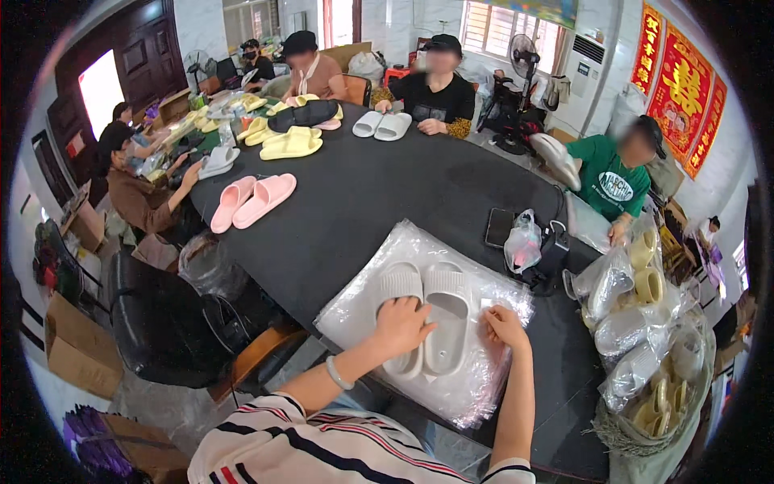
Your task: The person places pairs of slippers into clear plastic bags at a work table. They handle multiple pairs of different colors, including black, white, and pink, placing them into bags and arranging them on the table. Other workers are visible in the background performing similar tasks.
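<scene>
A pair of light grey slide slippers lies side by side on a stack of clear plastic bags (355, 302) in front of me, toes pointing away. My left hand (401, 327) is on the left slipper (401, 280), fingers curled over it at the rear edge of its strap and thumb toward the other slipper. The right slipper (447, 323) lies free of both hands. Beside it, my right hand (504, 325) is closed in a pinch over the bags. A small white piece (485, 304) shows at its fingertips; I cannot make out what they grip.
Pink slippers (264, 199), yellow slippers (292, 143) and white slippers (383, 126) lie farther up the black table (355, 189). A phone (499, 227) and a small plastic bag (523, 242) lie ahead right. A sack of bagged slippers (645, 339) stands right. Several co-workers sit around.
</scene>
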`<move>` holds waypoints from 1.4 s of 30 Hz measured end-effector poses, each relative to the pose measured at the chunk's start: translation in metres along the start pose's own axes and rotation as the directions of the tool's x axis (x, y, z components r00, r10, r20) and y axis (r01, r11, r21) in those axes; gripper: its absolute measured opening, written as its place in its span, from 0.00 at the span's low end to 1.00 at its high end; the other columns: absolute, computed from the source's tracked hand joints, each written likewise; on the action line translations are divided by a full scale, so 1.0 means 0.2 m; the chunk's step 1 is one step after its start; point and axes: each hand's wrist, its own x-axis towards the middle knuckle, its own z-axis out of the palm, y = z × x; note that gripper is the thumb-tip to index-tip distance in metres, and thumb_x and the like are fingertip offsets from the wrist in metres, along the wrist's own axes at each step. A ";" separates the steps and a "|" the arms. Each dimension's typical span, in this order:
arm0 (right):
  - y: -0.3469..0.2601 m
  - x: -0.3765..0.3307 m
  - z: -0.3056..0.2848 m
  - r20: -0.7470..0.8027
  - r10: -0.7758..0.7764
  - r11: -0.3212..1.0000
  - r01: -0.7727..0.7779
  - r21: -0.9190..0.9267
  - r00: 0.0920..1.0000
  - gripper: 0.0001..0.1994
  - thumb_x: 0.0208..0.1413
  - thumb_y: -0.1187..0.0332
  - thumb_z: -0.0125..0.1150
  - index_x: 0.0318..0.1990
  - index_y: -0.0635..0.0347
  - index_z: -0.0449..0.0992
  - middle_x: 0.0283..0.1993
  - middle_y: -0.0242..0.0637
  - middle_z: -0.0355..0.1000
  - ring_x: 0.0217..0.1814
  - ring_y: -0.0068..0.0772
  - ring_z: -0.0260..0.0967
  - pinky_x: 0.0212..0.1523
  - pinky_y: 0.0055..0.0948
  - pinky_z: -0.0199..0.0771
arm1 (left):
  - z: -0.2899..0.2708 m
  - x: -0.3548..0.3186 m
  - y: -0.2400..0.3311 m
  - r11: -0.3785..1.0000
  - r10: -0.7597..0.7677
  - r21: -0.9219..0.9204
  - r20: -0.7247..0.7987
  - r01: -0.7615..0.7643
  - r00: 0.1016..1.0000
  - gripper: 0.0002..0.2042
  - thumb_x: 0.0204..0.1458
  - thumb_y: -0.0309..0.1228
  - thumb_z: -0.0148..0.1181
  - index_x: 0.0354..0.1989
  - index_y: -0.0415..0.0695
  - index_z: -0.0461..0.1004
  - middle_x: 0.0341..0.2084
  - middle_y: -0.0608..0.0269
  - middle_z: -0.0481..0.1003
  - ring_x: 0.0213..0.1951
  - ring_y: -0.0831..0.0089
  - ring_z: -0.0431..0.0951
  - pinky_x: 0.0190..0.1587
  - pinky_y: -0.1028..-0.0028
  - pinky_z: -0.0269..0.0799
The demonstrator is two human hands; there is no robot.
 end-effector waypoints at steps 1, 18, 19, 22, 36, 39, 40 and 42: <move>-0.01 -0.01 0.00 -0.007 0.007 1.000 -0.007 -0.008 1.000 0.10 0.60 0.63 0.56 0.33 0.62 0.74 0.18 0.31 0.68 0.14 0.20 0.65 0.13 0.20 0.63 | -0.02 0.01 -0.03 0.999 -0.017 0.029 -0.009 0.017 1.000 0.19 0.54 0.47 0.54 0.47 0.47 0.73 0.35 0.55 0.73 0.42 0.60 0.72 0.46 0.57 0.64; -0.01 0.00 0.00 -0.004 0.014 0.998 -0.015 -0.059 1.000 0.11 0.60 0.64 0.56 0.32 0.63 0.72 0.19 0.33 0.69 0.16 0.21 0.66 0.15 0.23 0.66 | -0.26 -0.02 -1.42 0.907 -0.380 0.108 -0.208 0.407 0.901 0.20 0.47 0.34 0.62 0.51 0.51 0.74 0.57 0.51 0.66 0.61 0.53 0.63 0.63 0.49 0.52; -0.02 0.00 0.00 -0.001 0.021 0.998 -0.021 -0.052 1.000 0.11 0.60 0.64 0.56 0.32 0.63 0.72 0.19 0.33 0.69 0.16 0.21 0.66 0.15 0.23 0.66 | -0.24 -0.06 -1.41 0.902 -0.400 0.086 -0.205 0.424 0.893 0.22 0.47 0.38 0.63 0.53 0.52 0.73 0.59 0.50 0.64 0.62 0.52 0.61 0.64 0.48 0.50; -0.02 -0.01 0.00 0.003 0.023 0.999 -0.023 -0.027 1.000 0.11 0.60 0.64 0.56 0.33 0.63 0.72 0.19 0.32 0.69 0.15 0.20 0.66 0.15 0.22 0.66 | -0.21 -0.16 -1.37 0.886 -0.413 0.157 -0.164 0.437 0.896 0.30 0.46 0.47 0.64 0.60 0.53 0.67 0.63 0.46 0.58 0.65 0.49 0.56 0.64 0.44 0.45; 0.00 0.01 0.00 0.016 0.027 1.000 -0.027 -0.009 1.000 0.11 0.61 0.62 0.54 0.35 0.61 0.74 0.20 0.30 0.67 0.14 0.20 0.64 0.14 0.21 0.62 | -0.05 -0.38 -1.48 0.858 -0.458 -0.015 -0.473 0.513 0.753 0.31 0.38 0.43 0.72 0.53 0.45 0.72 0.52 0.46 0.68 0.52 0.50 0.69 0.55 0.58 0.65; -0.03 -0.01 0.00 0.011 0.050 0.999 -0.050 -0.009 0.999 0.11 0.61 0.62 0.54 0.35 0.61 0.74 0.20 0.30 0.67 0.14 0.20 0.64 0.13 0.21 0.62 | -0.04 -0.33 -1.57 0.758 -0.567 -0.041 -0.534 0.651 0.627 0.30 0.37 0.42 0.73 0.51 0.44 0.72 0.51 0.49 0.67 0.51 0.51 0.69 0.54 0.60 0.66; -0.02 -0.02 -0.02 0.004 0.043 0.999 -0.043 0.017 0.999 0.11 0.61 0.62 0.54 0.35 0.61 0.74 0.20 0.30 0.67 0.14 0.20 0.63 0.13 0.21 0.62 | -0.04 -0.30 -1.61 0.736 -0.590 -0.038 -0.524 0.675 0.614 0.30 0.37 0.42 0.73 0.51 0.44 0.72 0.52 0.49 0.67 0.51 0.52 0.69 0.54 0.60 0.66; 0.02 -0.01 -0.01 0.006 0.021 0.997 -0.022 0.075 1.000 0.11 0.61 0.62 0.54 0.35 0.61 0.74 0.20 0.30 0.67 0.14 0.20 0.63 0.13 0.21 0.62 | -0.08 -0.26 -1.71 0.703 -0.645 -0.053 -0.468 0.710 0.604 0.31 0.37 0.44 0.72 0.52 0.45 0.73 0.53 0.52 0.67 0.53 0.53 0.69 0.55 0.60 0.66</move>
